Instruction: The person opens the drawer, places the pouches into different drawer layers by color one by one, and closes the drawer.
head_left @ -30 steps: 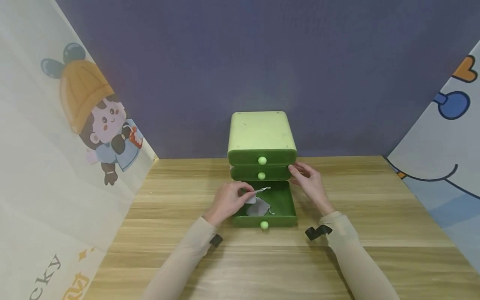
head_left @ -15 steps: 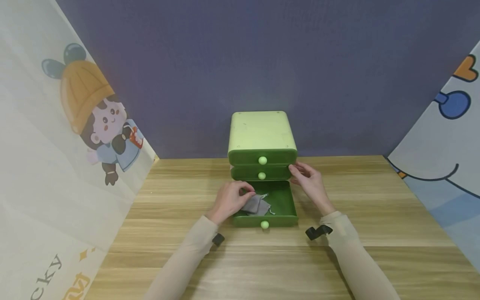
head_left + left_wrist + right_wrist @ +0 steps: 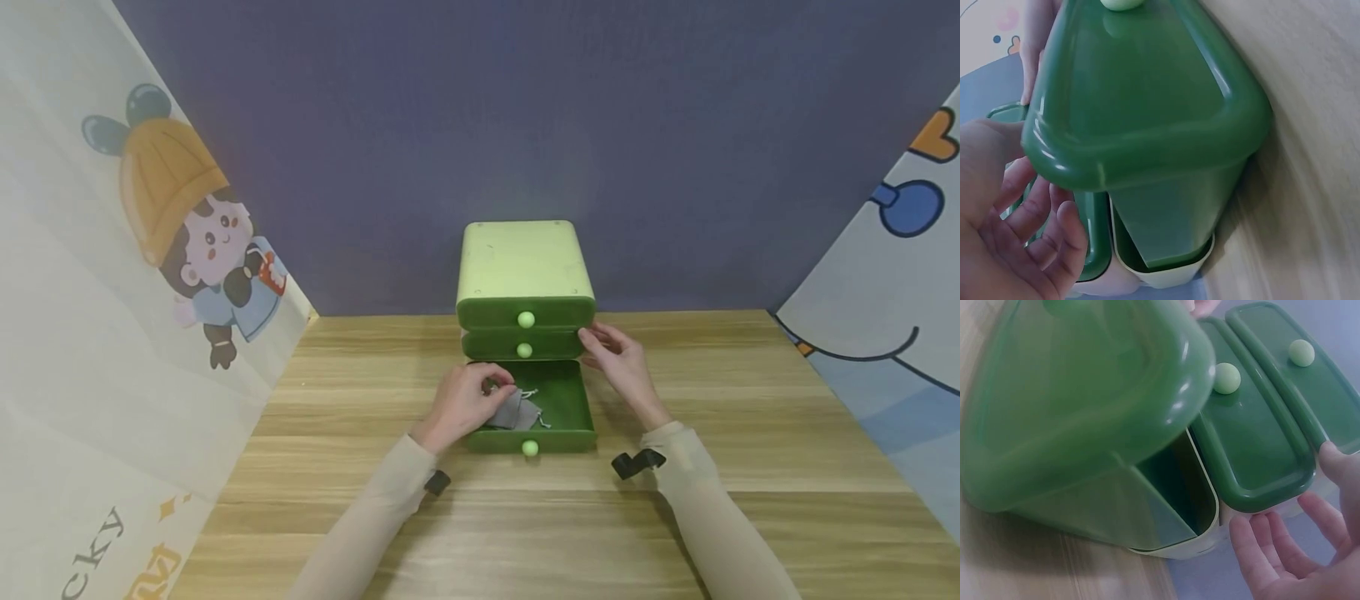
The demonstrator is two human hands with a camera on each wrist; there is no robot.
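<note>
A small light-green cabinet [image 3: 525, 258] has three dark-green drawers with round knobs; the bottom drawer [image 3: 566, 408] is pulled out. Inside it, toward its left, two grey drawstring pouches [image 3: 508, 414] overlap, their pale cords pointing right. My left hand [image 3: 461, 404] reaches over the drawer's left side, thumb and index fingertips close together right at the upper pouch; I cannot tell whether they pinch it. In the left wrist view, the drawer front [image 3: 1147, 81] hides those tips. My right hand [image 3: 1316, 544] rests with relaxed fingers at the cabinet's right side, thumb at the top drawer's edge.
The cabinet stands on a wood-grain table [image 3: 330, 500] near the dark blue back wall [image 3: 360, 167]. Printed cartoon panels rise at left and right. Each wrist carries a small black device.
The pouch held up by my left hand has come down onto the other pouch in the drawer. That hand has shifted slightly right, while my right hand stays in place.
</note>
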